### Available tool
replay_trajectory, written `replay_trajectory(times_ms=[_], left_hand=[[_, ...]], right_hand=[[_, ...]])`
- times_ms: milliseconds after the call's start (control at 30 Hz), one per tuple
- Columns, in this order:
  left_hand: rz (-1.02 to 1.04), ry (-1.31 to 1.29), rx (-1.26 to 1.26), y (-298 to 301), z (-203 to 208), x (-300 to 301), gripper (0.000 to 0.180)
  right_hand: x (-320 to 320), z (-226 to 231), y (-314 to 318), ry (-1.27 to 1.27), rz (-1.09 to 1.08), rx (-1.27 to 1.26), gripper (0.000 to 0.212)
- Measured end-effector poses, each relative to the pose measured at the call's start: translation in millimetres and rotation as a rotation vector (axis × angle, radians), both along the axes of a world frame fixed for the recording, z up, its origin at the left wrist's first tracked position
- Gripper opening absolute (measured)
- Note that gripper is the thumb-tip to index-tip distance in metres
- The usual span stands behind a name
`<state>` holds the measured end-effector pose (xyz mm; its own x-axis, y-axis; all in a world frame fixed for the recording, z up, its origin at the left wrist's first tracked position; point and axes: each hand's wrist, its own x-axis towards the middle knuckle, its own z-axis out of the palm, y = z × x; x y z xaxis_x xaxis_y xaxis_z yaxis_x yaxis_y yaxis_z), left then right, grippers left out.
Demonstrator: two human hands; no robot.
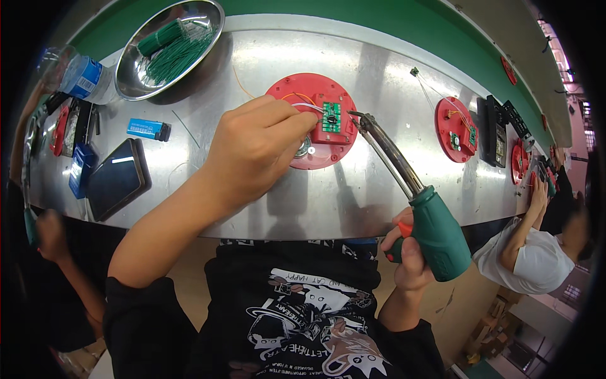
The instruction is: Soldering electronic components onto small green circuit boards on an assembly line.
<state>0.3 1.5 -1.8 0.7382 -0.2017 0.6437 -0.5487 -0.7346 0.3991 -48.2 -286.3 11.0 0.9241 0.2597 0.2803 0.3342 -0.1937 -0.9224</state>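
My right hand (409, 259) grips a soldering gun (442, 234) with a green body and a red trigger. Its dark metal tip points left, close to the right edge of a small green circuit board (332, 119); whether they touch I cannot tell. The board sits on a raised block of a round red plastic base (306, 85). Over the base's left side, my left hand (252, 148) is closed, fingertips pinched by a thin white wire (312, 106) at the board. An orange wire (305, 96) curves behind those fingers, and a round metal part (303, 148) is partly covered by the hand.
A steel bowl (218, 31) of green wires stands far left, beside a plastic bottle (85, 79). Nearer lie a blue box (146, 129) and a dark phone-like device (118, 180). Another red base (447, 142) lies to the right on the metal table (379, 82). People work on both sides.
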Motion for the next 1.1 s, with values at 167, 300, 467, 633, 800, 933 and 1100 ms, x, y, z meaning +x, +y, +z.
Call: replay_trajectory(times_ms=[167, 300, 467, 633, 800, 933, 1100], left_hand=[[0.025, 0.025, 0.004, -2, 2, 0, 0.019], [0.078, 0.001, -0.002, -7, 9, 3, 0.026], [0.161, 0.022, 0.214, -4, 49, 11, 0.048], [-0.171, 0.166, 0.275, -15, 38, 96, 0.049], [0.423, 0.042, 0.432, 22, 34, 227, 0.066], [1.078, 0.415, 0.274, 112, 39, 283, 0.072], [1.207, 0.790, 0.020, 191, 29, 296, 0.072]], right_hand=[[5, -1, -6, 0.061, -0.080, 0.142, 0.039], [22, -2, -22, 0.111, -0.137, 0.312, 0.042], [47, -12, -53, 0.146, -0.126, 0.573, 0.039], [63, -25, -69, 0.172, -0.197, 0.789, 0.039], [61, -18, -58, 0.133, -0.325, 0.735, 0.035], [61, -16, -49, 0.130, -0.412, 0.729, 0.032], [61, -11, -45, 0.135, -0.417, 0.747, 0.031]])
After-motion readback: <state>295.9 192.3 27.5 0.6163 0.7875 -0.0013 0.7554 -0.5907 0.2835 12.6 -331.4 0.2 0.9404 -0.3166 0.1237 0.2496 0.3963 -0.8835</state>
